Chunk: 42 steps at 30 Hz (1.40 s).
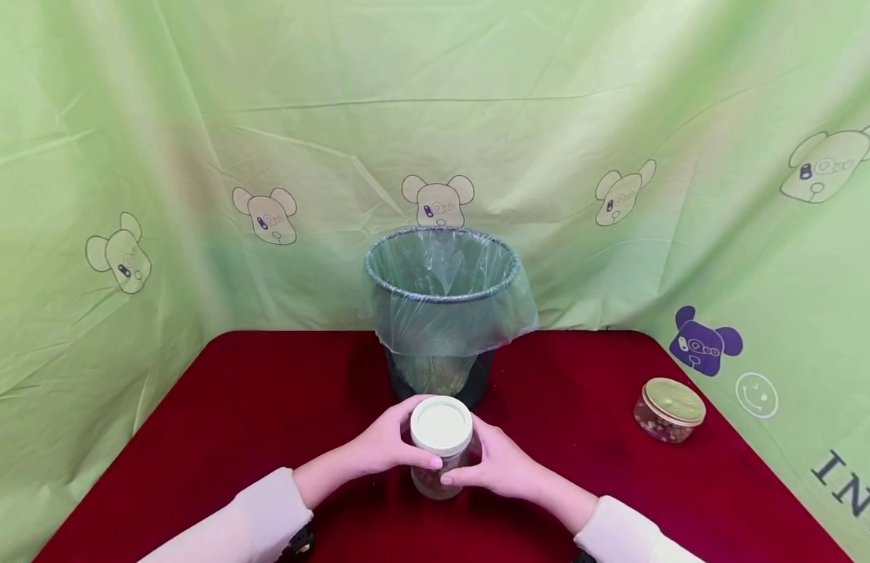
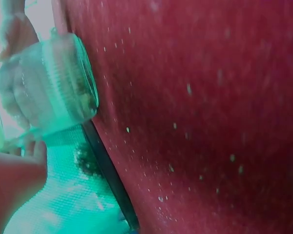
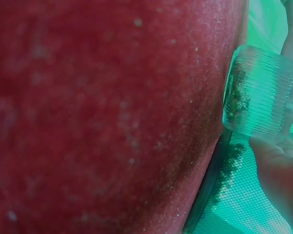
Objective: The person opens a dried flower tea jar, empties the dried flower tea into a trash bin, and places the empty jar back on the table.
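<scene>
A clear ribbed jar (image 1: 435,486) with a white round lid (image 1: 442,426) stands upright at the middle front of the red table. My left hand (image 1: 388,444) grips it from the left, with the thumb across its near side. From the right, my right hand (image 1: 503,463) holds the same jar, and its thumb comes close to the other one. Through the jar's wall (image 3: 261,92) in the right wrist view, small dark and pale bits show at the bottom. The left wrist view has the jar (image 2: 49,87) blurred, both hands around it.
Behind the jar stands a dark mesh wastebasket (image 1: 435,379) lined with a translucent bag (image 1: 442,328). A low clear tub (image 1: 667,414) with a gold-coloured lid and small contents sits at the table's right edge. Tiny pale specks dot the red cloth (image 2: 185,122). Green curtains enclose the table.
</scene>
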Each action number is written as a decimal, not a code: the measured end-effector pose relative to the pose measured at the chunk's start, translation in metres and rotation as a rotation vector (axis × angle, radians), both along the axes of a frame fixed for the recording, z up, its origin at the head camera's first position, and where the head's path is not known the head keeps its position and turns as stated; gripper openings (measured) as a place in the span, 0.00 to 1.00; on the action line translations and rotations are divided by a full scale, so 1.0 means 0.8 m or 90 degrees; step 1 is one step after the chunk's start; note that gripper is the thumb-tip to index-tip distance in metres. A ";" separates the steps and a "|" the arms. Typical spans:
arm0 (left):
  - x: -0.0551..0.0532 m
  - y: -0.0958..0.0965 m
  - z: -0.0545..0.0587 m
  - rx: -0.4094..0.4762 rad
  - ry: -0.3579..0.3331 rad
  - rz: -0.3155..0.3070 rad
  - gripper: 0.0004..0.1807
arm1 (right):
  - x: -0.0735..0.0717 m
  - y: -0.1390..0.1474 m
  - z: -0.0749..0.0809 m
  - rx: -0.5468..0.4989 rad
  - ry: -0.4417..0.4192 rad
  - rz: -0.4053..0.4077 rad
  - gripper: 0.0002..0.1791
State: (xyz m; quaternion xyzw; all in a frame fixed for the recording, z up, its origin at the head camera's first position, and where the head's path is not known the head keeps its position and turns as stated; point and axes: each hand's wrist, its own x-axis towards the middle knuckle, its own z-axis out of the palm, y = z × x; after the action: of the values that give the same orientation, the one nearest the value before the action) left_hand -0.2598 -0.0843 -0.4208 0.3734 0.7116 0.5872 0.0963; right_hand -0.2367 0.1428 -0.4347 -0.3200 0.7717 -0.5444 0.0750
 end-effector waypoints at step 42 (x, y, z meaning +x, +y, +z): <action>-0.004 -0.005 0.003 0.019 -0.067 -0.030 0.43 | 0.000 -0.001 -0.001 -0.001 -0.002 -0.009 0.44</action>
State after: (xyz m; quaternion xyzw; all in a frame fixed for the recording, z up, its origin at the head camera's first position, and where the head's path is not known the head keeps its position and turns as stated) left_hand -0.2633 -0.0880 -0.4185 0.3603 0.6880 0.6138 0.1418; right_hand -0.2365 0.1422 -0.4355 -0.3138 0.7736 -0.5458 0.0719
